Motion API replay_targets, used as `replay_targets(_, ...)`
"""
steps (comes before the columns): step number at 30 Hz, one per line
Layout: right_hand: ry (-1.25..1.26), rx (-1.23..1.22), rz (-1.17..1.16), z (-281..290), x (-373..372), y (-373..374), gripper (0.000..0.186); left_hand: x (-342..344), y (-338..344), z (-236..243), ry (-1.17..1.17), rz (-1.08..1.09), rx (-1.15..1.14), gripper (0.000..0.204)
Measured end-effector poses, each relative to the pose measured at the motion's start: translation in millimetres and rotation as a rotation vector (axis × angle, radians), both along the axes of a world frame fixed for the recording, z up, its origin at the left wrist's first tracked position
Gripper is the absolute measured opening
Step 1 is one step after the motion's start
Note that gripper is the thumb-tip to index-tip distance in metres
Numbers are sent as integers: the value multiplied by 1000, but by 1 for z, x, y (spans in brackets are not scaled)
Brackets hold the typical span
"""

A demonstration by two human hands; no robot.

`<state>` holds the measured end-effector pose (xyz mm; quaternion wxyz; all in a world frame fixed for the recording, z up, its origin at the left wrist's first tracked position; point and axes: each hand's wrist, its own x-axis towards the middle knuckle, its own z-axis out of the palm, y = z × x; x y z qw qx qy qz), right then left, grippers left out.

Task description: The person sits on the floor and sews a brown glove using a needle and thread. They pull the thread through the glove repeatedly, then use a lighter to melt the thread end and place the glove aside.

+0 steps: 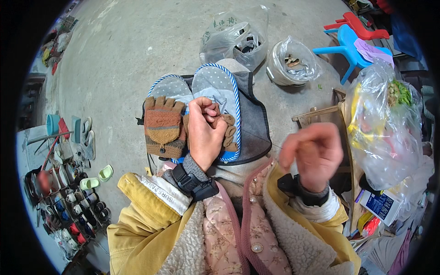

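The second glove (230, 134), brown knit, lies crosswise beneath your left hand (207, 133), its long axis running left to right and its stubby finger ends pointing toward your right. It rests over the right-hand dotted pad (211, 82), those finger ends near the pad's right striped edge. Your left hand covers its middle, fingers curled in against the knit; you cannot tell from here whether they grip it. Just to the left, the first glove (162, 130), banded brown and orange, points its open finger ends away from you, cuff nearest you, over the left-hand dotted pad (170, 87). Your right hand (316, 153) is raised, blurred and partly curled, well apart from both gloves, beyond the right corner of the dark grey cloth (254, 121) under the pads; whether it holds anything you cannot tell. Farther out, a lined bucket (276, 73) stands on the floor (123, 59).
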<state>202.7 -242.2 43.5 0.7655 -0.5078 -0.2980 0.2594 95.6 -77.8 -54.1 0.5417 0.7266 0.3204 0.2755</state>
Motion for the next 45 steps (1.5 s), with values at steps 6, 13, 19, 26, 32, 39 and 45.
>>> replay_targets(6,-1,458,273,46,19,-20,16,0,1,-1,-26,-5,-9,37)
replay_targets(13,-50,443,401,67,22,-21,18,-2,3,-2,-26,-19,-16,37)
replay_targets(19,-73,382,507,70,14,-10,17,-36,12,40,-218,-48,-500,15)
replay_targets(26,88,328,840,95,-6,0,10,-45,12,66,-270,-467,-1753,49)
replay_targets(32,-100,26,468,66,-27,25,12,-61,35,64,-381,-346,-1619,27)
replay_targets(39,-137,-496,138,-43,-31,91,7,-62,31,62,-77,-213,-738,18)
replay_targets(45,-588,-497,108,-62,-19,78,15,-55,37,60,-48,-222,-556,13)
